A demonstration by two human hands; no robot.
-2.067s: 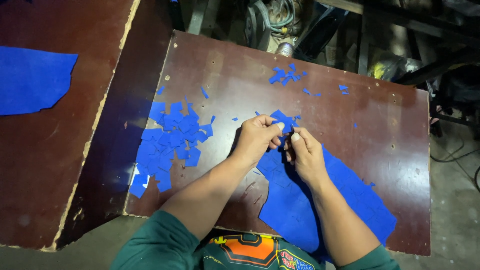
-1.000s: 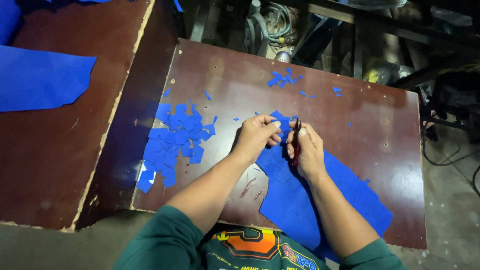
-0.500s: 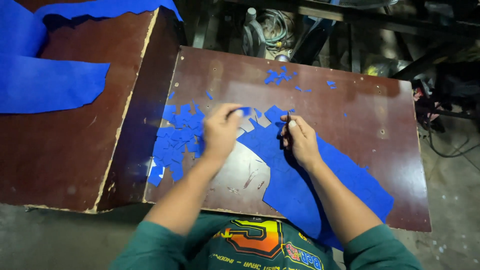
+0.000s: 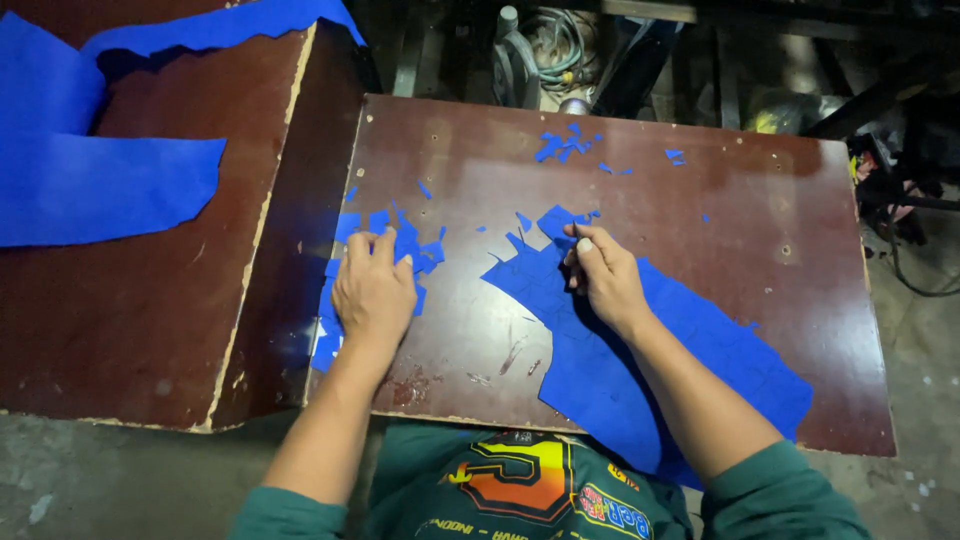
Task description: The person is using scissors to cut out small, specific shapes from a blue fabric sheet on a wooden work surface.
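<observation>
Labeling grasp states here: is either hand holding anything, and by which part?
Left hand grips nothing; it lies flat on the pile of small blue pieces. Right hand rests on the large blue sheet near its top edge; whether it holds anything cannot be told.

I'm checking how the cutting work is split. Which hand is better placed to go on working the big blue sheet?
Probably the right hand: it rests on the big blue sheet at its cut edge, gripping a small tool. The left hand lies flat on the pile of blue cut pieces, apart from the sheet.
</observation>
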